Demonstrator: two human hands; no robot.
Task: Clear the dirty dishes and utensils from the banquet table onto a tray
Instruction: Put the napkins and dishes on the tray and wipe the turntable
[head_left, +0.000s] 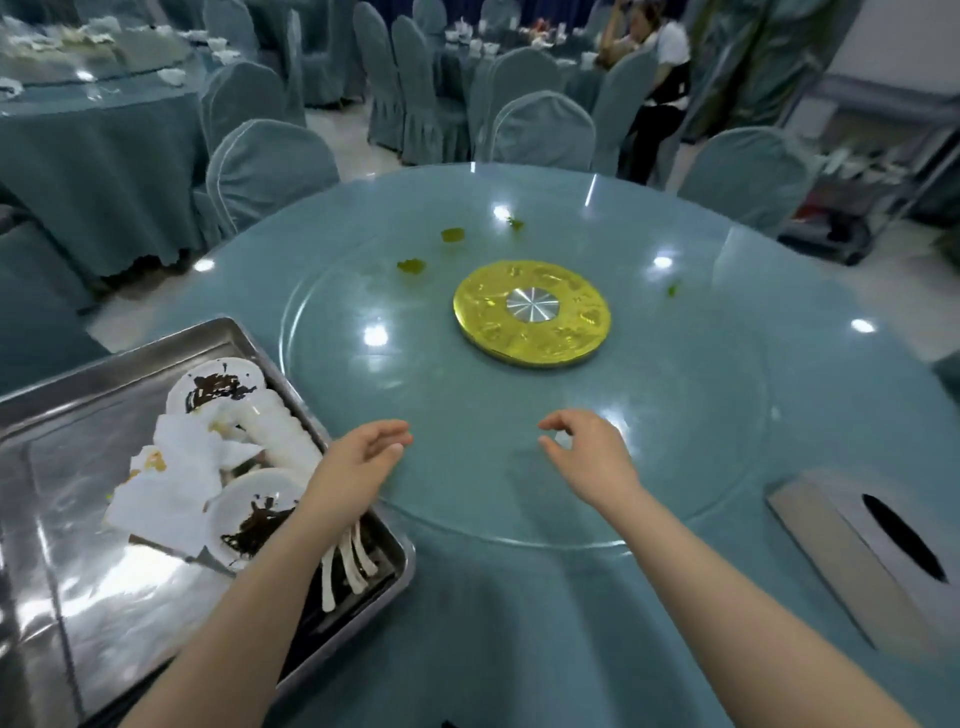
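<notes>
Several green scraps are scattered on the glass turntable around a gold hub, and a steel tissue box is set near the table's right edge. Both hands, left and right, are held empty with loosely curled fingers over the glass, while dirty plates, napkins and spoons are piled on the tray just left of the left hand.

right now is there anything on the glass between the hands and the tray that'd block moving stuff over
Nothing visible does. The left hand and right hand hover empty over the glass turntable, and the tray sits directly beside the left forearm, already holding dirty plates.
</notes>
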